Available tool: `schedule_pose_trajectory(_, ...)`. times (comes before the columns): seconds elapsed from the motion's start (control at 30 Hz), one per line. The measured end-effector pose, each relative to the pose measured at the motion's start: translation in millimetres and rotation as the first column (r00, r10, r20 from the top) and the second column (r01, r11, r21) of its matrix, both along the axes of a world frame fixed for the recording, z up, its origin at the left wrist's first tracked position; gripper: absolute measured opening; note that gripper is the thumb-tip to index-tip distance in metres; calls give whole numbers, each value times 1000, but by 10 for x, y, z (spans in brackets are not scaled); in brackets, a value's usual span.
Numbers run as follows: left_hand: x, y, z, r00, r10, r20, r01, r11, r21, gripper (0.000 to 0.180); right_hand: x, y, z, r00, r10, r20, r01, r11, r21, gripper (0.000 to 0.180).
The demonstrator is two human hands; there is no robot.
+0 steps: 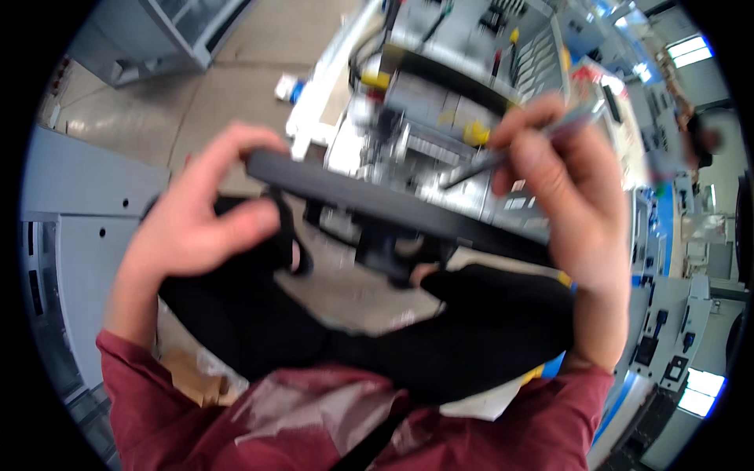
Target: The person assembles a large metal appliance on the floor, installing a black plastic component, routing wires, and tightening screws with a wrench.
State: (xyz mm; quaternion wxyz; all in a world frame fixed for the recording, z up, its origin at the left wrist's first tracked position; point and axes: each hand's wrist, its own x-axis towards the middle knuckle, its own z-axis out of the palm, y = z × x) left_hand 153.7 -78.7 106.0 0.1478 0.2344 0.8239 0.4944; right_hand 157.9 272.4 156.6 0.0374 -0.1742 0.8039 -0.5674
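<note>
Black flat stiff plastic panel (393,208) seems light; left hand (196,216) clamps its left end, right hand (561,180) pinches a thin grey tool (503,157).

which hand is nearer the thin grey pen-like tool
Right. The right hand pinches the thin grey pen-like tool in its grip; the left hand is apart from it, gripping the flat dark panel's other end.
</note>
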Motion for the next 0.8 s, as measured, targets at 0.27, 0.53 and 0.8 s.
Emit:
schedule_pose_trajectory(0.27, -131, 10, -288, 999, 15, 29, -21, 975, 221, 30, -68, -12, 73, 987, 90, -133, -57, 971, 232, 9)
schedule_pose_trajectory(0.53, -940, -50, 191, 974, -168, -154, 90, 904, -418, 30, -200, 309, 218, 993, 32, -109, 12, 924, 383, 21)
schedule_pose_trajectory(0.8, -1501, 477, -566, 867, -255, -429, 92, 927, -364, 102, -511, 288, 252, 885, 437, -161, -319, 821, 473, 36)
